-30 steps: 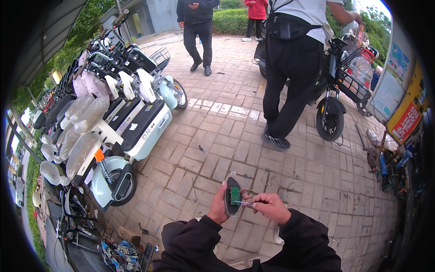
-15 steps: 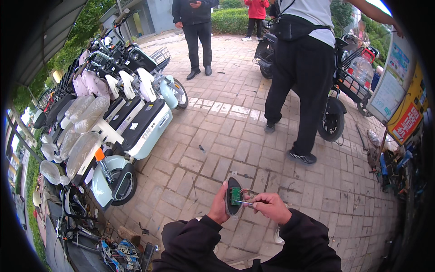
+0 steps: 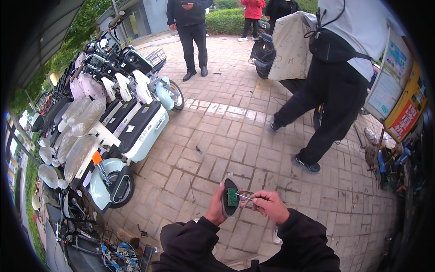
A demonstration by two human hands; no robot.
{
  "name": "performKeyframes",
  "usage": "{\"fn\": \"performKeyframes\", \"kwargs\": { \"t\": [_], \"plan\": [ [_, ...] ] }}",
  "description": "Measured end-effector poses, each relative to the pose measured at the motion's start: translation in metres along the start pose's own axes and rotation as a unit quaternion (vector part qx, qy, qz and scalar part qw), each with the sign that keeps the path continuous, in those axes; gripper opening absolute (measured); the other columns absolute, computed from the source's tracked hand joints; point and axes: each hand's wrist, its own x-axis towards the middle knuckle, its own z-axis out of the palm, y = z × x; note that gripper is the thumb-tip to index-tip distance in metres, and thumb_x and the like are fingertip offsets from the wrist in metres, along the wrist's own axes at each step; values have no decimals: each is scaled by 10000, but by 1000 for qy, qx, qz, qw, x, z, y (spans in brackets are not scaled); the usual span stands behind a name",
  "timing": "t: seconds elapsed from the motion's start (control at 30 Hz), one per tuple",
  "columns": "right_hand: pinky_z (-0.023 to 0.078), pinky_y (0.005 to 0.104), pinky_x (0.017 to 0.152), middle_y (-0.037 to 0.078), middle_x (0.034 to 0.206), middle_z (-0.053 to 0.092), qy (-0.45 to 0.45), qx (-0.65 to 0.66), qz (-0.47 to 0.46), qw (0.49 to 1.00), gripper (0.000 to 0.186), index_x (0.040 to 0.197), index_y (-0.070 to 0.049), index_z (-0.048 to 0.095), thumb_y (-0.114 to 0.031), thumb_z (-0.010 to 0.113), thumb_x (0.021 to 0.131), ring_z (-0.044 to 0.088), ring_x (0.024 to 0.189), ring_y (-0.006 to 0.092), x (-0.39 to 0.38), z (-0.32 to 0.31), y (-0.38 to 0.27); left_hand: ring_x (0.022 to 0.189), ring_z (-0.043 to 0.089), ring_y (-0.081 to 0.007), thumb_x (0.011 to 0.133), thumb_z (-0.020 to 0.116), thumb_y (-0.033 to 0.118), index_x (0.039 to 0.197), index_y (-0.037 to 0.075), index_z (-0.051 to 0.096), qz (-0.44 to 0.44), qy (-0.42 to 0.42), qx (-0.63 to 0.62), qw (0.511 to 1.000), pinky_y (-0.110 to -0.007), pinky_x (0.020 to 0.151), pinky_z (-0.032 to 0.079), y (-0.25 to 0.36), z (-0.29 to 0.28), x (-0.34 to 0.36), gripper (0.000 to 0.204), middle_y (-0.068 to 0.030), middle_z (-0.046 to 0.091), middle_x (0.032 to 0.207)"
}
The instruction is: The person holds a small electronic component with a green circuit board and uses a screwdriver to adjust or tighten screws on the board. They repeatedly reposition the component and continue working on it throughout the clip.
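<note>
My left hand is wrapped round the side of a dark oval housing, its hollow side facing up. A small green circuit board sits inside. Pinched in my right hand is a slim, screwdriver-like metal tool; its tip reaches the board's upper right part. Whether the tip touches the board cannot be made out. Thin reddish wires come off the housing's right side, partly hidden by my right fingers.
Parked electric scooters fill the left side. Scrap parts lie at lower left, and tools at the right edge. A person in black trousers stands beside a scooter with a pale cover; another person stands farther back.
The tool tip has moved up along the board, and the housing has turned slightly. The person at right has stepped rightward and leans over; a pale scooter cover now shows beside them.
</note>
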Motion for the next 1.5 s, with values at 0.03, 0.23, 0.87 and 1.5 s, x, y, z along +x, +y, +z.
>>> {"fn": "performKeyframes", "kwargs": {
  "t": [0.03, 0.23, 0.87, 1.5],
  "plan": [
    [389, 211, 469, 45, 796, 716, 1, 7, -11, 1000, 184, 1114, -2, 721, -123, 615, 1025, 505, 521, 39, 0, -1, 1, 1131, 698, -348, 1097, 378, 597, 1351, 46, 589, -1, -10, -2, 1000, -521, 939, 620, 0, -2, 0, 642, -197, 669, 1275],
    [396, 219, 452, 92, 804, 711, 11, 10, -3, 1000, 220, 1170, 14, 683, -128, 561, 1055, 493, 495, 58, 4, 3, 0, 1124, 704, -351, 1097, 387, 596, 1355, 43, 575, -30, 2, -23, 999, -503, 934, 624, -1, -9, 4, 639, -195, 669, 1275],
    [335, 220, 434, 66, 754, 660, 20, -13, -40, 999, 248, 1196, 13, 682, -63, 611, 972, 448, 469, 49, 2, 6, 11, 834, 737, -212, 1055, 474, 644, 1144, 46, 634, 5, 22, -49, 999, -373, 676, 642, -3, 5, -1, 625, -112, 702, 1009],
    [253, 203, 368, 57, 724, 624, 51, 5, -55, 997, 117, 1084, -34, 611, -119, 531, 1069, 356, 404, 30, 5, 0, 22, 755, 683, -181, 1009, 528, 690, 1160, 100, 585, 31, 25, -36, 999, -350, 572, 605, -8, 4, -1, 612, -69, 620, 1012]
  ]
}}
